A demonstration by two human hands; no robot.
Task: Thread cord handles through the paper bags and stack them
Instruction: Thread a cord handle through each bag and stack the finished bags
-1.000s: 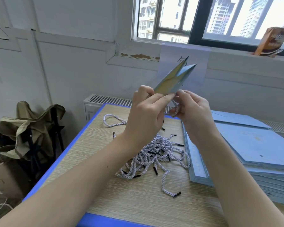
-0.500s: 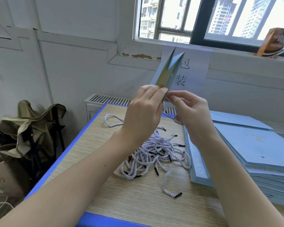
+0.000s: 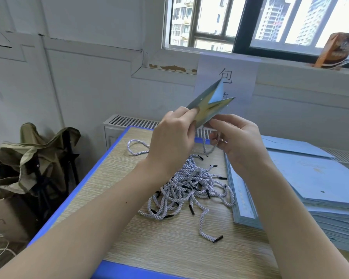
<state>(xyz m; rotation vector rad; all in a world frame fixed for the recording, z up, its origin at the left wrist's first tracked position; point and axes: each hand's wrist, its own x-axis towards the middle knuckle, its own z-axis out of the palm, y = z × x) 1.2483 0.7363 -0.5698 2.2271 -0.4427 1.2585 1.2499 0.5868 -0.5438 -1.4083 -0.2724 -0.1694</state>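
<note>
The folded paper bag (image 3: 210, 101) is pale blue outside, and its inner face is yellow-green. The twisted cord handles (image 3: 189, 190) in the heap are white with thin grey-lilac stripes, and each end has a black tip. The stack of flat paper bags (image 3: 314, 184) is the same pale blue. The wooden table top (image 3: 179, 248) is beige with fine grain lines and has a bright blue edge. The crumpled fabric (image 3: 34, 156) is olive green.

left hand (image 3: 170, 140) pinching, right hand (image 3: 237, 137) curled
</note>
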